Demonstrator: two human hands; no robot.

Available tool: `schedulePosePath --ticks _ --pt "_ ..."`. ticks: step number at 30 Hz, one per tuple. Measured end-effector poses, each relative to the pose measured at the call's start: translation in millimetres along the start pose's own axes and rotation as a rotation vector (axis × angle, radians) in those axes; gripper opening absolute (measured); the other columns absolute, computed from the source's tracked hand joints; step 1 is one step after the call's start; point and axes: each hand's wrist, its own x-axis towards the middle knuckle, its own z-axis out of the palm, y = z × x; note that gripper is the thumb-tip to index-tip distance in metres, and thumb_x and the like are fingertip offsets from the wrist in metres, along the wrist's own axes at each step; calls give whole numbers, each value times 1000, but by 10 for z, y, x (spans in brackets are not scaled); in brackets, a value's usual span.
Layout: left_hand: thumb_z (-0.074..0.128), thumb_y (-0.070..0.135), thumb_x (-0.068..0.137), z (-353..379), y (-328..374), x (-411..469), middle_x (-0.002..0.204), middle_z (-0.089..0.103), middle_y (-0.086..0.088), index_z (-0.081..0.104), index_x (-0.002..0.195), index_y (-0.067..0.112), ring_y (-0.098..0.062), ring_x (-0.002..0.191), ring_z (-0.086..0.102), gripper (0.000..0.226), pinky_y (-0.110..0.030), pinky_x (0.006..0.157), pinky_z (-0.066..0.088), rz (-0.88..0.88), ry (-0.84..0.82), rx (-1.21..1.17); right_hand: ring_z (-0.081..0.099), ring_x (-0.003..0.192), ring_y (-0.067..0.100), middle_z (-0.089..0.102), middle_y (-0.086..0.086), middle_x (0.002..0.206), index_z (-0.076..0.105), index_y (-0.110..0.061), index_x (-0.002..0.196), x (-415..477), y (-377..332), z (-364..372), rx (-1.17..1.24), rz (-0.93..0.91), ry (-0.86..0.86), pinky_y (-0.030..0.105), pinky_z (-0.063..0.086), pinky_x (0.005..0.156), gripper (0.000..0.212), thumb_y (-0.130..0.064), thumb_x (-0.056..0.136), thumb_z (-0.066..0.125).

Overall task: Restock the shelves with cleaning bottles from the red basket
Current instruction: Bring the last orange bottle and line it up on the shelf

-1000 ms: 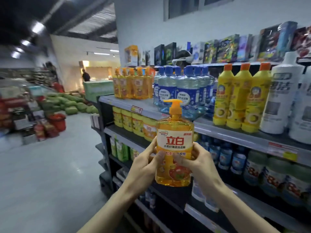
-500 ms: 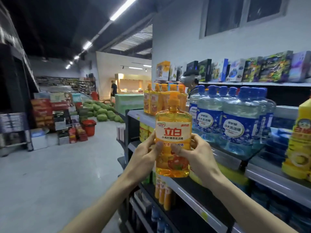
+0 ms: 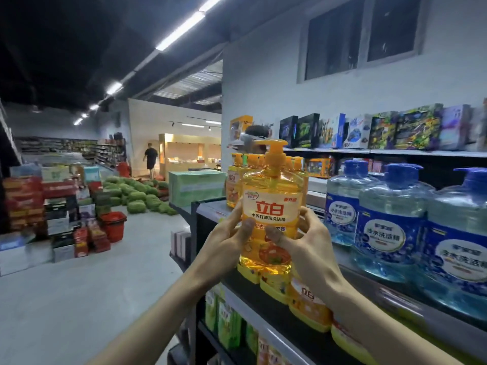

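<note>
Nearer the shelf [image 3: 208,208] than a moment ago, the bottle [image 3: 272,185] is upright before the orange row [image 3: 234,184], beside blue bottles [image 3: 390,222]. Left hand [image 3: 226,241] and right hand [image 3: 309,248] grip its sides, thumbs [image 3: 246,227] on its front.

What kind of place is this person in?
Probably a supermarket. Long shelves carry rows of blue dish soap bottles like the orange dish soap bottle the left hand and right hand hold, watermelons are piled on the floor, and red shopping baskets are stacked nearby.
</note>
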Motion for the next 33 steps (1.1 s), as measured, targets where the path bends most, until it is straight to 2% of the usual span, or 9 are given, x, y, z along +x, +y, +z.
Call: schedulePosePath --ticks 3,7,12,16,19,22,28,31,33 --pt "46 39 109 -100 -145 284 135 69 22 41 159 39 -4 127 65 50 -19 88 58 15 -19 -7 76 103 11 75 -7 118 53 -23 140 275 99 63 -13 -14 24 34 66 76 78 -35 74 92" --pt "44 42 109 -184 -387 689 126 64 41 38 158 46 12 121 61 50 -13 84 56 18 -33 -25 76 99 8 74 -6 118 51 -26 137 672 238 92 -56 -31 17 32 66 71 75 -27 75 93" --pt "43 54 105 -156 -681 1188 150 51 31 28 158 59 8 134 52 55 -13 87 56 -5 -69 -106 77 100 14 74 -5 117 51 -21 139 1171 487 55 -81 -40 18 42 68 73 75 -20 77 92" --pt "45 60 100 -145 -823 1658 147 56 26 37 148 64 -5 138 56 48 -21 95 55 -5 -77 -116 77 102 12 73 -3 119 49 -19 141 1608 673 -9 -96 -73 33 42 68 76 74 -19 80 90" --pt "45 61 99 -91 -898 1999 133 57 39 41 128 76 -1 135 54 33 -25 101 51 -10 -27 -125 76 102 9 74 -5 118 46 -22 140 1937 831 -54 -116 -81 44 45 67 81 73 -20 82 90" --pt "45 63 97 -26 -1047 2300 127 58 44 40 128 76 3 133 52 34 -36 114 43 12 0 -124 76 106 13 76 -6 119 44 -25 143 2216 1022 -86 -152 -98 72 51 66 83 77 -23 82 92" --pt "45 61 95 98 -1307 2654 131 52 37 37 123 72 2 127 50 31 -31 106 40 -21 -20 -157 75 106 10 75 -9 118 43 -28 138 2515 1415 -127 -218 -74 106 45 66 84 72 -24 84 90" --pt "45 64 97 99 -1477 2786 153 49 20 36 142 66 -10 143 45 46 -47 121 39 -58 -57 -143 74 98 0 74 -8 117 45 -23 137 2552 1523 -131 -232 -30 135 29 65 75 70 -27 83 91" --pt "43 64 100 82 -1554 2871 155 47 18 32 151 61 -13 146 43 53 -52 123 38 -61 -98 -124 74 97 0 74 -8 115 46 -21 134 2560 1576 -141 -244 1 153 26 63 73 69 -28 83 91"
